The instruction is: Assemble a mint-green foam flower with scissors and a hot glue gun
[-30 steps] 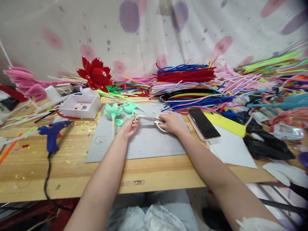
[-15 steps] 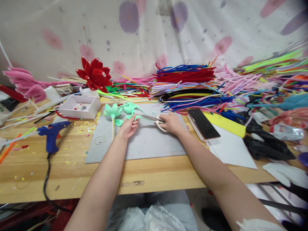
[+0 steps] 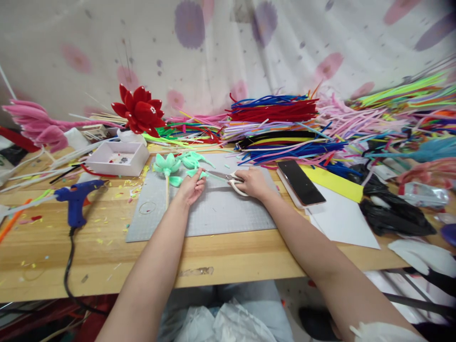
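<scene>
My left hand [image 3: 193, 187] pinches a small mint-green pipe-cleaner petal [image 3: 196, 174] over the grey cutting mat [image 3: 228, 213]. In my right hand [image 3: 253, 182] is a pair of white-handled scissors [image 3: 233, 180]; the blades point left and reach the petal at my left fingertips. Whether the blades touch it I cannot tell. Left of my left hand lies a mint-green flower [image 3: 167, 164] on a pale stick. More mint-green petals [image 3: 191, 159] lie behind my left hand, partly covered by it.
A blue glue gun [image 3: 78, 202] with a black cord lies left of the mat. Behind it stands a white box [image 3: 119, 159]. A red flower [image 3: 138, 109] and bundles of pipe cleaners [image 3: 274, 111] line the back. At right lie a phone [image 3: 301, 183] and a black bag [image 3: 395, 211].
Both hands stay almost in place, still holding the petal and the scissors. The scissor blades sit slightly differently at the left fingertips.
</scene>
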A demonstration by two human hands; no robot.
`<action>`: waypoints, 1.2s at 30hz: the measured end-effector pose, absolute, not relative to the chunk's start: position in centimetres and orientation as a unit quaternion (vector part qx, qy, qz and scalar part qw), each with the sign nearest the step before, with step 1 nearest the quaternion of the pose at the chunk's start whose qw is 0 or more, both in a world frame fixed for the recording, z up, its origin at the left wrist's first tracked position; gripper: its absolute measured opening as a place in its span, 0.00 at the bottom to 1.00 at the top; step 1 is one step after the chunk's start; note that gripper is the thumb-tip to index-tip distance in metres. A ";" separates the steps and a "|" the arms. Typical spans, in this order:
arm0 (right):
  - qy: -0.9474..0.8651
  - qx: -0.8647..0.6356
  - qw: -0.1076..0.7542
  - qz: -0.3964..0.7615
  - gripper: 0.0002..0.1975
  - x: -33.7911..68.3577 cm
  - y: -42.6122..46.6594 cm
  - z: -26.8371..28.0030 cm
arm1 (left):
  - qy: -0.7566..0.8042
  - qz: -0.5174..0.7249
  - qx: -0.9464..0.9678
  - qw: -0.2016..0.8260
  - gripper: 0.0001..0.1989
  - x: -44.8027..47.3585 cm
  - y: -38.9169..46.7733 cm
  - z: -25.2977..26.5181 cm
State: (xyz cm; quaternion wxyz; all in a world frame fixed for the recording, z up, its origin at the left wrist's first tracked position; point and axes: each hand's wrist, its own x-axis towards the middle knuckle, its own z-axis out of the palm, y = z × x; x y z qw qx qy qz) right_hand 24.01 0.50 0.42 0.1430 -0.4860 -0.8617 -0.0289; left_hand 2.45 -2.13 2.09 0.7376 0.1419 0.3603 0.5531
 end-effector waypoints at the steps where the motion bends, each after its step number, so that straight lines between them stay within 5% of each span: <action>1: -0.861 -0.487 0.146 -0.025 0.18 24.0 0.5 0.5 | 0.361 0.554 0.139 0.738 0.04 2.5 -2.1 2.1; 36: -0.873 -0.466 0.145 0.004 0.20 23.5 0.3 0.4 | 0.348 0.563 0.142 0.736 0.05 2.3 -2.1 2.1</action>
